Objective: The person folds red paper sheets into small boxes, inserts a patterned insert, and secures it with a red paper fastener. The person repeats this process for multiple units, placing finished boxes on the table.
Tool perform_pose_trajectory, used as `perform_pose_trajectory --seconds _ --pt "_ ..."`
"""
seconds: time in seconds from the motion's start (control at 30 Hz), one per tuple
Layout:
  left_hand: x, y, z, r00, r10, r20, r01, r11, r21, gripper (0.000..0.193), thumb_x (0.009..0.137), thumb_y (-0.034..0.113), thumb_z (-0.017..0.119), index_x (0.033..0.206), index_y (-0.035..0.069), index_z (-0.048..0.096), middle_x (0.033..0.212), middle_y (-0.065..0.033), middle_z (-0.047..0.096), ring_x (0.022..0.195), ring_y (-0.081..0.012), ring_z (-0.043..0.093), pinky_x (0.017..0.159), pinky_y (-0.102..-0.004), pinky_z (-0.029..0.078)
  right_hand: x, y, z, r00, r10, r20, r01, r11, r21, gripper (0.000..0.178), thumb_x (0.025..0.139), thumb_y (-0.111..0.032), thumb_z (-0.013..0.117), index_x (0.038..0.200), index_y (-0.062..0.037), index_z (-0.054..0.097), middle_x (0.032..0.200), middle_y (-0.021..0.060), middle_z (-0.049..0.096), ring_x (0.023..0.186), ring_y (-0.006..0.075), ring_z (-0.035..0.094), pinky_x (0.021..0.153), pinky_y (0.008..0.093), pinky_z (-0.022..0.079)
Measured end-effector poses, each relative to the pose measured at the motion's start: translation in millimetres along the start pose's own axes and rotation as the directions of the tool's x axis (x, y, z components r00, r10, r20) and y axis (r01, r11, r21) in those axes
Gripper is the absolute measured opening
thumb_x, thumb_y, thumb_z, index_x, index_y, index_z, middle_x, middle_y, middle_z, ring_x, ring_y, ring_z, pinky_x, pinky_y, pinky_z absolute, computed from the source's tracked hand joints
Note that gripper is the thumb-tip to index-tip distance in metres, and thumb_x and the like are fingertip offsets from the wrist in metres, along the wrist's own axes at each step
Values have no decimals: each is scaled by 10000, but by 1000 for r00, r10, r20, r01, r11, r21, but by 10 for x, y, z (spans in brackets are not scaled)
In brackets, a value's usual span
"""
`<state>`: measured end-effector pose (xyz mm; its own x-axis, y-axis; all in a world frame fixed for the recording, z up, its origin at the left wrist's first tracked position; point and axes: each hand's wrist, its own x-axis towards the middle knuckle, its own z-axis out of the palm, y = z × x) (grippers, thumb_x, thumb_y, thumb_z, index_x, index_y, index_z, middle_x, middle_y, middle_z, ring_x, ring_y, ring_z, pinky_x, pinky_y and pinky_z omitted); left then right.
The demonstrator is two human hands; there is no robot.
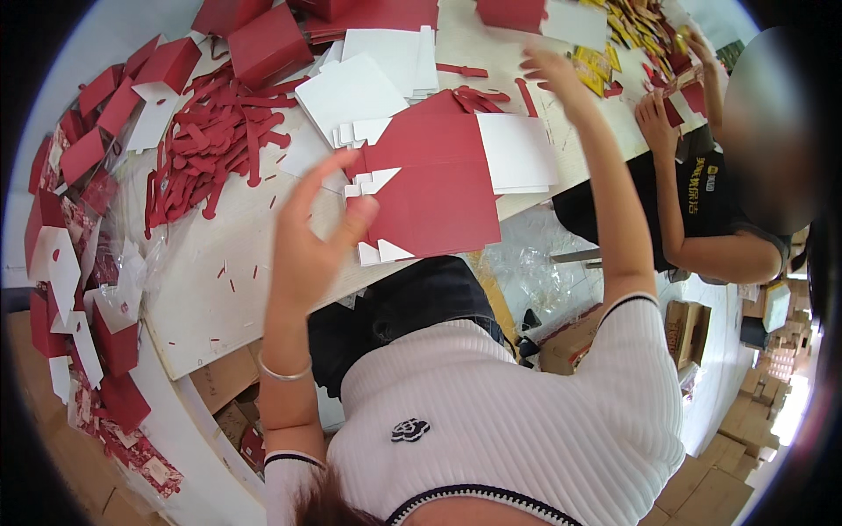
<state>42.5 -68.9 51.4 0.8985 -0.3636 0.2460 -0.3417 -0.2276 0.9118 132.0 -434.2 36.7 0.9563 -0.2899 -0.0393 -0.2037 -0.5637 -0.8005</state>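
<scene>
I see the folding partway along, by my judgement: folded red boxes [267, 46] sit at the upper left of the worktop [250, 307], while the red-and-white card blanks [438, 188] in front of the person lie flat, apparently still to be shaped, with a heap of red strips [206, 149] farther left. I read the left hand [307, 232] as open and empty, thumb and forefinger spread at the blanks' left edge, though I can't tell whether it touches them. The right hand [557, 74] is stretched toward the far side, fingers loosely open, holding nothing I can see.
</scene>
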Motion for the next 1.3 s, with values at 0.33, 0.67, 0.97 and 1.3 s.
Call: perform_pose_trajectory --seconds 0.33,0.67,0.97,1.3 --pt "-402 -338 594 962 87 258 -251 649 718 648 696 332 663 1263 138 416 1372 -122 268 1275 -312 229 941 -659 146 -808 -339 1281 686 -727 -35 681 658 -322 184 749 -134 628 892 -23 595 877 115 530 818 270 514 721 344 422" --pt "103 96 236 922 387 -7 -265 645 716 745 670 374 686 1298 135 365 1315 -129 358 1244 -329 279 966 -638 99 -688 -775 1057 618 -785 44 766 589 -255 142 727 -167 632 757 -70 531 721 40 518 733 234 476 670 339 333" --pt "455 47 -456 931 -73 -358 44 995 -89 203 767 121 649 898 -23 588 816 -48 616 766 -79 543 688 -234 437 -766 -1372 587 355 -813 -462 855 482 -190 169 784 -82 580 935 -9 559 902 101 571 830 186 525 747 287 413" --pt "31 4 -304 846 159 -508 -193 981 -15 174 791 118 644 870 -12 559 795 -26 588 742 -78 510 694 -207 408 -1007 -1568 963 577 -798 -171 805 591 -43 246 764 -197 638 904 0 593 824 99 533 756 222 521 667 304 435"
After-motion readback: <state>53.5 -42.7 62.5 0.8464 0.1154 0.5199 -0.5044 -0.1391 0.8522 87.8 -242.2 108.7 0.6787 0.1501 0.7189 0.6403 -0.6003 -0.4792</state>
